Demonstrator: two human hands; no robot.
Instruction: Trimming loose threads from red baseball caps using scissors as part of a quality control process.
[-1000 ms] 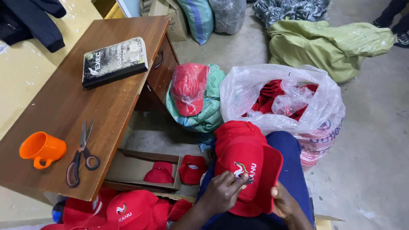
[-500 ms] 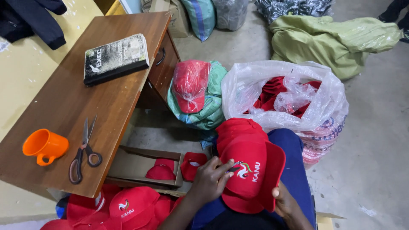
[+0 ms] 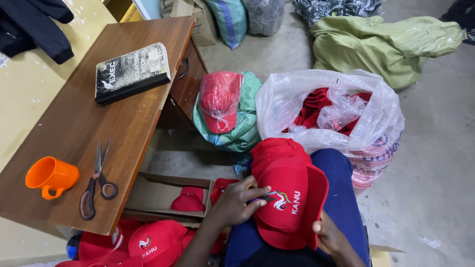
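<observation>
Red cap (image 3: 292,207) lies under left hand (image 3: 237,202), right hand (image 3: 329,237) seemingly gripping its brim.

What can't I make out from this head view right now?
- Left hand: a small dark thing at the fingertips, too small to identify.
- Right hand: fingers hidden under the red cap.
- Clear plastic bag: red contents crumpled, kind unclear.
- Open drawer: partly hidden by the desk.

Orange mug (image 3: 51,176), scissors (image 3: 97,181), black notebook (image 3: 132,72) on wooden desk (image 3: 59,133).
</observation>
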